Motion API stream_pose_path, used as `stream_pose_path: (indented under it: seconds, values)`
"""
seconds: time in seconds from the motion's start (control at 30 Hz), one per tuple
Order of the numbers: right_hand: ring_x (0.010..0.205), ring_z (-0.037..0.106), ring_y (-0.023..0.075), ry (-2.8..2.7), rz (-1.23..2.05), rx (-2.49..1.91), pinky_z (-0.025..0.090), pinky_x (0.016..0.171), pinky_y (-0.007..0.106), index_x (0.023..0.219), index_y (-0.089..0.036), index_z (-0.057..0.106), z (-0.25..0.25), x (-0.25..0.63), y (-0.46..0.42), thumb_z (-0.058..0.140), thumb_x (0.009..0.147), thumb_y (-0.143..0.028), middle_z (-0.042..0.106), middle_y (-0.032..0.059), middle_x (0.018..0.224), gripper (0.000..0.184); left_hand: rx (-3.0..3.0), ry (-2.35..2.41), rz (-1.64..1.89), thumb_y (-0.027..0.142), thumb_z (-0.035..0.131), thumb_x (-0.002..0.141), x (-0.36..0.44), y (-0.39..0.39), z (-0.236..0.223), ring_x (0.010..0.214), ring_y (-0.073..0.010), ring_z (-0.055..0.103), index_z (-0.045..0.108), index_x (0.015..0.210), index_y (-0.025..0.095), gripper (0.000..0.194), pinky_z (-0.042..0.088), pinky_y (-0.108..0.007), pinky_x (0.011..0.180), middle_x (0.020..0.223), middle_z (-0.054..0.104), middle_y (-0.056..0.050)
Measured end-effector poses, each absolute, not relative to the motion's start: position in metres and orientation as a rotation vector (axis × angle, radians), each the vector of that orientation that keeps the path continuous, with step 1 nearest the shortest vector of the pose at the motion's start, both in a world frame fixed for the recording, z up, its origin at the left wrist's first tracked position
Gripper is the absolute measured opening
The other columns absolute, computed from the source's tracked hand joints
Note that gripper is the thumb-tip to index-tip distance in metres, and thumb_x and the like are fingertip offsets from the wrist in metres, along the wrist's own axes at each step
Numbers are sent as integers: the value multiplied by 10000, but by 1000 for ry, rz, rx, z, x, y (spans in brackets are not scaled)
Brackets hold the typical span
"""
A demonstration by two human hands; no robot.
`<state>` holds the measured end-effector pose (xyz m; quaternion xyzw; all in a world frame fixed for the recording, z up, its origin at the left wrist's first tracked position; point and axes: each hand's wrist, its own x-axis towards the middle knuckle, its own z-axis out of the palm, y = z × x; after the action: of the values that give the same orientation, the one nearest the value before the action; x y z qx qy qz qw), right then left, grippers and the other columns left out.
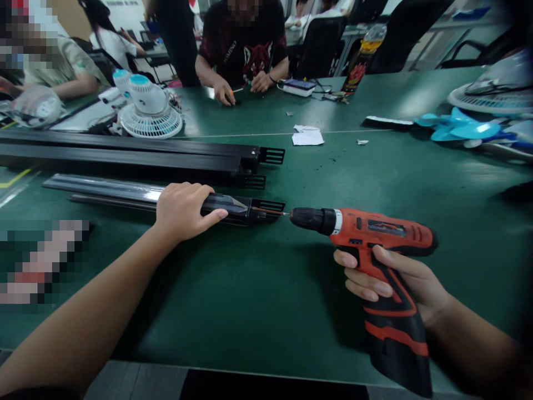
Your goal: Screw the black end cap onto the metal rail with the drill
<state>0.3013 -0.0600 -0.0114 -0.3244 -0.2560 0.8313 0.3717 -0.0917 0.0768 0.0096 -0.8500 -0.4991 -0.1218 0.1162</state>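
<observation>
My left hand is wrapped over a long black glossy bar, pressing it to the green table. At the bar's right end sits a black slotted end piece. My right hand grips the handle of an orange and black cordless drill, its index finger at the trigger. The drill points left, and its thin bit reaches the slotted end of the bar. Whether the bit touches a screw there is too small to tell.
More long black bars lie behind. Beyond are a white fan, paper scraps, blue fan blades, a brush and a bottle. A person works across the green table; others sit farther back.
</observation>
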Motion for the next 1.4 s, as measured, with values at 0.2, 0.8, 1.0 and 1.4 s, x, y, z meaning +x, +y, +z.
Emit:
stream_pose_path:
  seconds: [0.2, 0.8, 1.0, 1.4]
  values:
    - [497, 215, 121, -647, 2131, -861, 481, 534, 240, 902, -195, 766, -12, 302, -60, 846, 889, -507, 418, -79, 530, 322, -2496, -1462, -375, 802, 371, 978, -92, 76, 10, 879, -355, 725, 796, 1075, 211, 735, 501, -485, 819, 944, 804, -141]
    - [516, 211, 130, -663, 2110, -901, 464, 523, 253, 898, -200, 755, -10, 302, -60, 865, 861, -471, 403, -81, 536, 295, -2492, -1446, -401, 806, 403, 976, -93, 77, 7, 869, -336, 721, 790, 1067, 234, 696, 488, -461, 820, 941, 807, -121]
    - [508, 220, 129, -701, 2117, -887, 481, 520, 261, 910, -204, 741, -13, 303, -58, 853, 871, -519, 382, -89, 535, 336, -2501, -1456, -395, 806, 393, 981, -93, 77, 7, 880, -351, 723, 794, 1077, 219, 717, 491, -477, 822, 952, 805, -134]
    - [507, 222, 104, -690, 2080, -820, 535, 526, 208, 921, -179, 808, -12, 303, -54, 879, 886, -432, 484, -67, 617, 265, -2507, -1457, -415, 814, 386, 980, -92, 77, 9, 886, -343, 725, 788, 1061, 226, 717, 492, -467, 827, 951, 808, -127]
